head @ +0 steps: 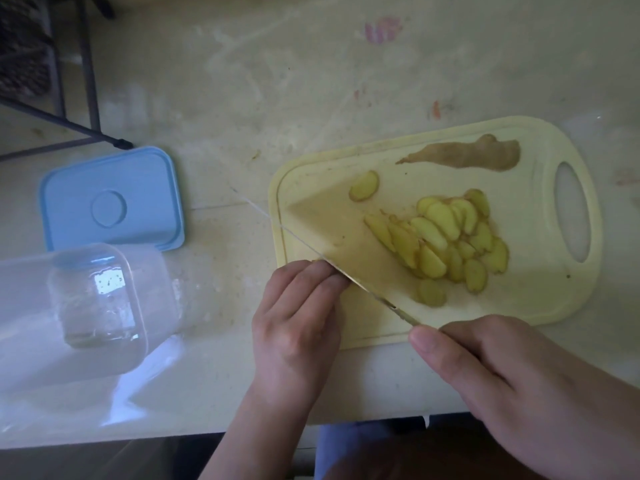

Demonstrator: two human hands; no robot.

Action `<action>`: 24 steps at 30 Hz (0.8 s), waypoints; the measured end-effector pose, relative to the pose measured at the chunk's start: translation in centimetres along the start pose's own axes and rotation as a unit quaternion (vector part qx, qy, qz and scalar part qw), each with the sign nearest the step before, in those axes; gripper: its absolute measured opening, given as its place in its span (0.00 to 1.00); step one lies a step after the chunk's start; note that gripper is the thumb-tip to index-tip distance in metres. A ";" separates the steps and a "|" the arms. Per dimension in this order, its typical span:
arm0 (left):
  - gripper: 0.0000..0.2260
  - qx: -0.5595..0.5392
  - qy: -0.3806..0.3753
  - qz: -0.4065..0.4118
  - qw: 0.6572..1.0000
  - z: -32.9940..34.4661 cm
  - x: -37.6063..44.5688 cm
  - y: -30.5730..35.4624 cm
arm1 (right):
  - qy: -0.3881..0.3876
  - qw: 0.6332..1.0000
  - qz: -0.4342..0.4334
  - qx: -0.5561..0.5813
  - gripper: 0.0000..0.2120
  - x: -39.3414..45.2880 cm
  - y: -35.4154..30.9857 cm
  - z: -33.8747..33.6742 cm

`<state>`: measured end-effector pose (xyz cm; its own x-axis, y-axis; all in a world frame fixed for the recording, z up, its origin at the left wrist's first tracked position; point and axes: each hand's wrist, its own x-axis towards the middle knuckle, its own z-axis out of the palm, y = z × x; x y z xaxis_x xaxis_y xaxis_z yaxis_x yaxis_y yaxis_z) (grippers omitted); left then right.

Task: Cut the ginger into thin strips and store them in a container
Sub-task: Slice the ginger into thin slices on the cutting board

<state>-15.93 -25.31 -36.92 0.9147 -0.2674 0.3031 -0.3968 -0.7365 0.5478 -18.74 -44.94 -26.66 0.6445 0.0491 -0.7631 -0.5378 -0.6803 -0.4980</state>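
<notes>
I'm gripping the knife [349, 268] in my right hand [512, 386], left hand [298, 323] curled against the blade. Ginger slices [446, 244] are piling mid-board, no strips yet; container [79, 306] sitting empty lower left.

Pale table [277, 81]: cutting board [540, 292], blue lid [110, 199], clear container [86, 306]

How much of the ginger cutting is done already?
Partly done. A pile of ginger slices lies on the cutting board, but they are rounds, not thin strips yet. The right hand holds the knife, with the left hand by the blade. An uncut ginger piece waits. The container looks empty, its blue lid off.
</notes>
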 end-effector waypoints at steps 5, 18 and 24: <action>0.12 -0.005 0.001 0.001 1.000 -0.2 -0.3 0.0 | -0.003 1.000 0.008 -0.010 0.40 -0.4 -0.2 0.2; 0.14 -0.018 -0.002 0.013 1.000 0.0 -0.1 -0.5 | -0.019 0.999 0.028 -0.015 0.48 -0.7 -0.6 0.0; 0.14 -0.029 0.000 0.006 1.000 0.0 -0.1 -0.4 | -0.012 0.998 0.045 -0.031 0.53 -0.8 -0.9 -0.1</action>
<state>-15.87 -24.98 -37.12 0.9094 -0.2761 0.3112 -0.4124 -0.6963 0.5874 -18.73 -44.45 -25.57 0.5810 0.0027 -0.8139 -0.5580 -0.7267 -0.4007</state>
